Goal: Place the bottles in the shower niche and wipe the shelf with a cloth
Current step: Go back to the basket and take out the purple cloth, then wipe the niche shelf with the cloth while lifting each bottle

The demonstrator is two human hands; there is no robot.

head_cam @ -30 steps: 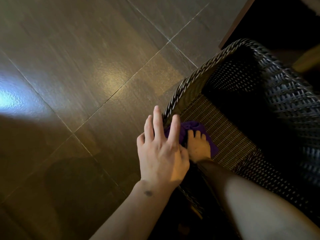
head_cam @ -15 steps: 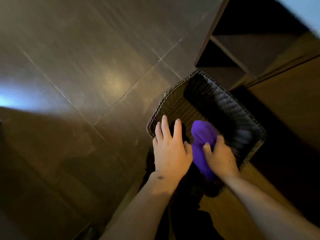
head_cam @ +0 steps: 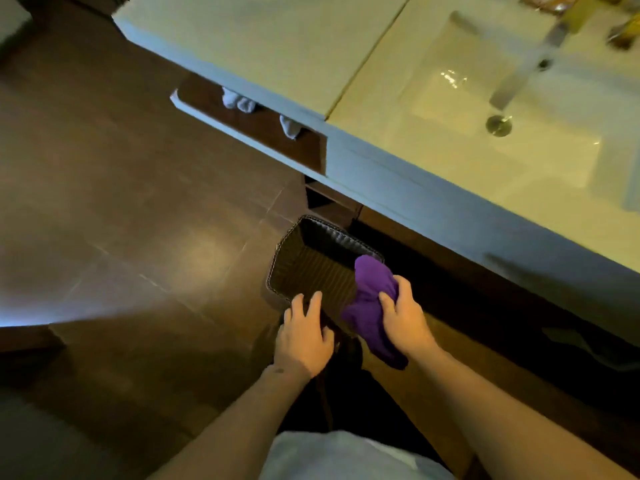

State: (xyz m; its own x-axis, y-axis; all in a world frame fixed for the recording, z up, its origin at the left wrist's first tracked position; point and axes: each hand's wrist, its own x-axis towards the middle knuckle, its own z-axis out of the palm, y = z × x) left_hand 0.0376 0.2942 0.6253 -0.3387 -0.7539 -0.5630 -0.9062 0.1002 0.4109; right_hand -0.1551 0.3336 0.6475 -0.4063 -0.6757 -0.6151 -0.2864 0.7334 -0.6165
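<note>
A purple cloth (head_cam: 370,306) hangs bunched in my right hand (head_cam: 403,318), which is shut on it above the near right side of a dark woven basket (head_cam: 287,251) on the floor. My left hand (head_cam: 303,336) rests with fingers spread at the basket's near rim, holding nothing that I can see. No bottles and no shower niche show in this view.
A pale vanity counter (head_cam: 277,39) with a sink basin (head_cam: 485,109) and a blurred tap (head_cam: 530,60) runs along the upper right. A lower shelf (head_cam: 256,119) holds rolled white towels (head_cam: 239,102). Brown floor tiles (head_cam: 121,202) fill the left.
My right hand has lifted the purple cloth up out of the basket. The view has pulled up and back, and the counter and sink have come into sight.
</note>
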